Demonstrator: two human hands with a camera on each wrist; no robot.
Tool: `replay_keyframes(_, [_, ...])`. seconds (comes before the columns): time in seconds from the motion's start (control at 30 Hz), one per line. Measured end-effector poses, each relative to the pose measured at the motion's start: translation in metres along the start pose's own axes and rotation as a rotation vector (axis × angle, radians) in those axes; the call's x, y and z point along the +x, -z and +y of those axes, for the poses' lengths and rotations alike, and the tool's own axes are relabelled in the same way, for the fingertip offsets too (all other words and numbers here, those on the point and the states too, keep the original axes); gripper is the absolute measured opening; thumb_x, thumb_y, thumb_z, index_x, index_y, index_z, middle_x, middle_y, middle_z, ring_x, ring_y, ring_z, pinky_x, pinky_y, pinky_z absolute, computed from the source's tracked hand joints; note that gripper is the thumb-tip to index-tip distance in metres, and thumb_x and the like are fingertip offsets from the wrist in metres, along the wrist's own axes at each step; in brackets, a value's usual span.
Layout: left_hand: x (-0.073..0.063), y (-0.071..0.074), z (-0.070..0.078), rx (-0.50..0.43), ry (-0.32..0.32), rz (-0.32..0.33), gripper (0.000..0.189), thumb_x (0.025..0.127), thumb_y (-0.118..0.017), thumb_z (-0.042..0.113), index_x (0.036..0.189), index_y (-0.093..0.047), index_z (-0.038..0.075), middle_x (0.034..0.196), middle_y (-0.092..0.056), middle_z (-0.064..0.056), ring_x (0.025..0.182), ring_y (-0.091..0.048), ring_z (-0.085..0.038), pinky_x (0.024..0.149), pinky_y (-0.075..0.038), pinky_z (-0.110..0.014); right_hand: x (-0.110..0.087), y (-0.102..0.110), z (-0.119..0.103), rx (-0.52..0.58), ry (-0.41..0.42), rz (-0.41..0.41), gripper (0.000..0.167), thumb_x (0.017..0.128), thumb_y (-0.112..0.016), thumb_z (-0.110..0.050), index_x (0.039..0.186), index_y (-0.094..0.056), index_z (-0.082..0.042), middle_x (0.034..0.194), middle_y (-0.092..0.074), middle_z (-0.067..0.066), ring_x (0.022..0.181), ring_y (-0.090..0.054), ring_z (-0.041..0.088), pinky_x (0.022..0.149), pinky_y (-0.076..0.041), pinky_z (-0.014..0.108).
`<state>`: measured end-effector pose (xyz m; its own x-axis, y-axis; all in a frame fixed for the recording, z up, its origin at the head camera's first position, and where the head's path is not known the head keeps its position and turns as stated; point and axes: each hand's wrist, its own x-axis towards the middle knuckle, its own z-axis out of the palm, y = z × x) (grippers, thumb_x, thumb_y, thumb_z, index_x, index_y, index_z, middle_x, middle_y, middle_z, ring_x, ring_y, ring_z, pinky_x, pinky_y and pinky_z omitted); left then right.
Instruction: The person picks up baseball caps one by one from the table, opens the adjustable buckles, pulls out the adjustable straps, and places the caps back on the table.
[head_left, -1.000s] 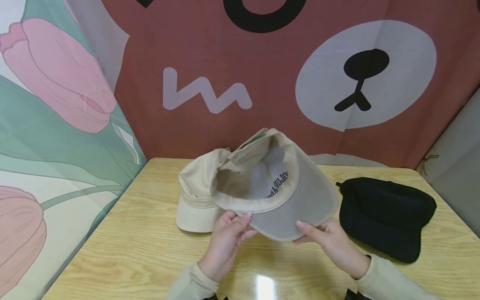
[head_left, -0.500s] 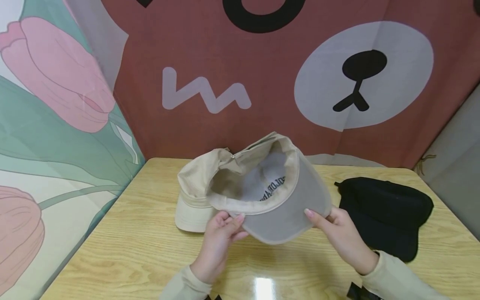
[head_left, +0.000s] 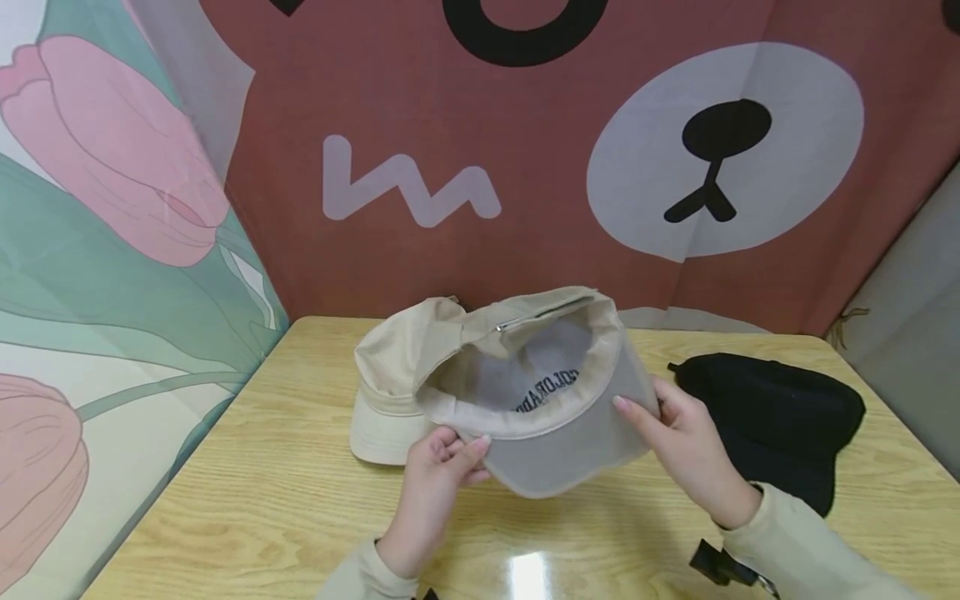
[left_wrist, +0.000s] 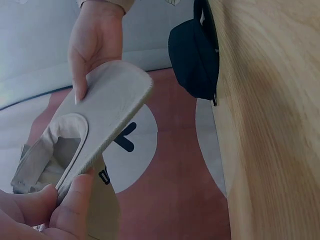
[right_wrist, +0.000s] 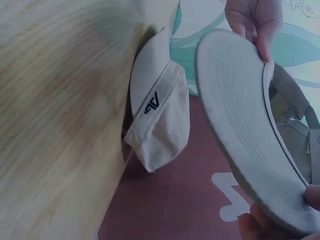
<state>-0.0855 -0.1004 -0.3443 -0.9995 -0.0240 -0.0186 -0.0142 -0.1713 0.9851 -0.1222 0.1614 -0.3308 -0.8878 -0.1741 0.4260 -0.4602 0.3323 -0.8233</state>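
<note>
A beige baseball cap [head_left: 558, 467] is held above the table, brim towards me and its hollow inside showing. Mirrored dark lettering runs along the inner front panel. My left hand [head_left: 435, 492] pinches the left end of the brim between thumb and fingers, seen close up in the left wrist view. At the brim's right end my right hand [head_left: 697, 454] grips with the thumb on the underside of the brim. Behind the held cap, partly covered by it, another beige cap [head_left: 393, 425] rests on the table; the right wrist view shows dark embroidery on its front.
A black cap [head_left: 772, 408] lies on the right of the wooden table [head_left: 247, 467]. Behind the table hangs a brown cloth [head_left: 375, 267] with a bear print, and a floral cloth [head_left: 135, 317] is on the left. A black strap piece [head_left: 720, 565] sits by my right cuff.
The held cap has turned and come slightly lower, so its back strap and buckle now show at the top. My right hand has shifted up and outward along the brim; my left moved slightly left.
</note>
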Motion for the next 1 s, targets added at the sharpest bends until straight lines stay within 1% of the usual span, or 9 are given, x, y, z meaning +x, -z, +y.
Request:
replay_keyframes(0.17, [0.000,-0.001,-0.001,0.045,-0.029,-0.015,0.012,0.091,-0.061,-0.005,0.096,-0.057,-0.015,0.079,-0.067,-0.008,0.070,-0.065,-0.008,0.069,-0.055,-0.023,0.007,0.005,-0.005,-0.025,0.081,0.020,0.030,0.094,-0.059,0.002,0.124,-0.059,0.005,0.100,-0.067,0.001,0.082,-0.064,0.007,0.067,-0.051,0.020])
replay_keyframes(0.33, [0.000,-0.001,-0.003,0.094,-0.062,-0.022,0.014,0.089,-0.061,-0.007,0.097,-0.057,-0.018,0.082,-0.068,-0.016,0.069,-0.065,-0.007,0.068,-0.056,-0.023,0.017,0.008,-0.009,-0.037,0.184,0.055,0.047,0.091,-0.059,0.010,0.136,-0.049,0.009,0.124,-0.060,0.020,0.101,-0.059,-0.004,0.080,-0.047,0.011])
replay_keyframes(0.4, [-0.001,-0.001,-0.004,0.126,-0.082,-0.025,0.013,0.089,-0.061,-0.007,0.095,-0.057,-0.019,0.081,-0.067,-0.018,0.068,-0.063,-0.006,0.067,-0.056,-0.023,0.020,0.009,-0.010,-0.091,0.246,0.072,0.053,0.088,-0.062,0.013,0.138,-0.047,0.008,0.130,-0.056,0.024,0.109,-0.054,-0.006,0.085,-0.045,0.010])
replay_keyframes(0.53, [-0.002,-0.002,-0.004,0.174,-0.121,-0.033,0.013,0.089,-0.061,-0.007,0.094,-0.059,-0.018,0.079,-0.066,-0.020,0.066,-0.061,-0.006,0.066,-0.055,-0.024,0.027,0.013,-0.010,-0.269,0.357,0.134,0.064,0.080,-0.068,0.015,0.140,-0.049,0.002,0.134,-0.055,0.020,0.118,-0.048,-0.007,0.094,-0.037,0.008])
replay_keyframes(0.63, [-0.003,-0.002,-0.004,0.195,-0.143,-0.039,0.012,0.089,-0.062,-0.006,0.094,-0.060,-0.018,0.078,-0.067,-0.020,0.067,-0.062,-0.007,0.066,-0.055,-0.024,0.029,0.015,-0.011,-0.327,0.390,0.142,0.069,0.075,-0.071,0.018,0.139,-0.051,0.000,0.135,-0.055,0.018,0.123,-0.044,-0.007,0.097,-0.034,0.008])
replay_keyframes(0.77, [-0.004,-0.003,-0.005,0.239,-0.172,-0.039,0.011,0.088,-0.063,-0.006,0.092,-0.062,-0.017,0.077,-0.067,-0.021,0.066,-0.060,-0.007,0.064,-0.055,-0.024,0.029,0.014,-0.011,-0.334,0.420,0.120,0.067,0.071,-0.072,0.021,0.134,-0.055,0.003,0.136,-0.054,0.020,0.127,-0.042,-0.004,0.099,-0.034,0.009])
replay_keyframes(0.87, [-0.005,-0.004,-0.006,0.279,-0.205,-0.036,0.009,0.088,-0.064,-0.006,0.087,-0.063,-0.015,0.071,-0.065,-0.016,0.060,-0.054,-0.005,0.060,-0.052,-0.022,0.028,0.012,-0.010,-0.362,0.438,0.129,0.064,0.069,-0.076,0.017,0.129,-0.059,0.003,0.135,-0.055,0.019,0.128,-0.046,0.007,0.099,-0.033,0.010])
replay_keyframes(0.93, [-0.005,-0.004,-0.006,0.315,-0.233,-0.035,0.011,0.087,-0.065,-0.005,0.080,-0.061,-0.011,0.063,-0.058,-0.008,0.054,-0.046,-0.003,0.055,-0.047,-0.019,0.027,0.012,-0.009,-0.400,0.448,0.149,0.054,0.073,-0.078,0.007,0.125,-0.063,0.003,0.135,-0.056,0.017,0.126,-0.051,0.017,0.102,-0.036,0.016])
replay_keyframes(1.0, [-0.005,-0.005,-0.006,0.359,-0.262,-0.036,0.020,0.087,-0.066,-0.004,0.070,-0.056,-0.006,0.057,-0.048,0.000,0.050,-0.037,-0.001,0.049,-0.039,-0.017,0.027,0.011,-0.008,-0.443,0.461,0.174,0.032,0.083,-0.074,-0.012,0.112,-0.069,0.002,0.133,-0.058,0.015,0.121,-0.055,0.028,0.103,-0.040,0.031])
